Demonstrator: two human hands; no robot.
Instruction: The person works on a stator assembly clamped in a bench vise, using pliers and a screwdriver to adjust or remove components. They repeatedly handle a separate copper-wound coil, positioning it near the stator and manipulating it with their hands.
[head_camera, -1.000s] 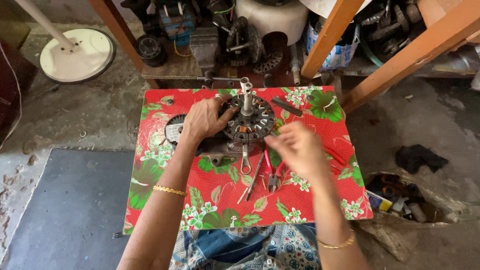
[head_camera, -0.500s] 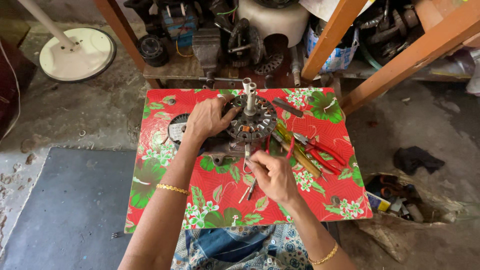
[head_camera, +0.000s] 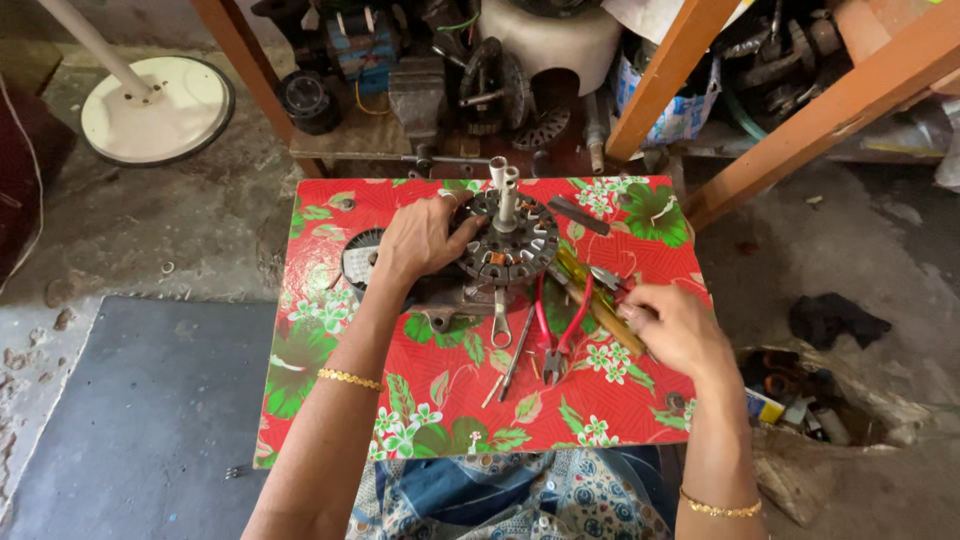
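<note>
A round fan motor stator (head_camera: 515, 250) with an upright shaft (head_camera: 507, 190) stands on a table covered in red floral cloth (head_camera: 330, 330). My left hand (head_camera: 420, 240) grips the stator's left rim. My right hand (head_camera: 675, 325) is at the table's right side, its fingers curled over a yellow-handled screwdriver (head_camera: 590, 295) lying there. Red-handled pliers (head_camera: 560, 330) and a small spanner (head_camera: 500, 325) lie between the two hands, just in front of the stator.
Behind the table a low shelf (head_camera: 380, 135) holds motor parts, between orange wooden beams (head_camera: 660, 80). A white round fan base (head_camera: 155, 110) lies on the floor at the far left. A grey mat (head_camera: 130, 410) is at the left, a black rag (head_camera: 835, 318) at the right.
My right hand moved from the tools in front of the stator out to the right, onto the yellow-handled screwdriver. My left hand stayed on the stator.
</note>
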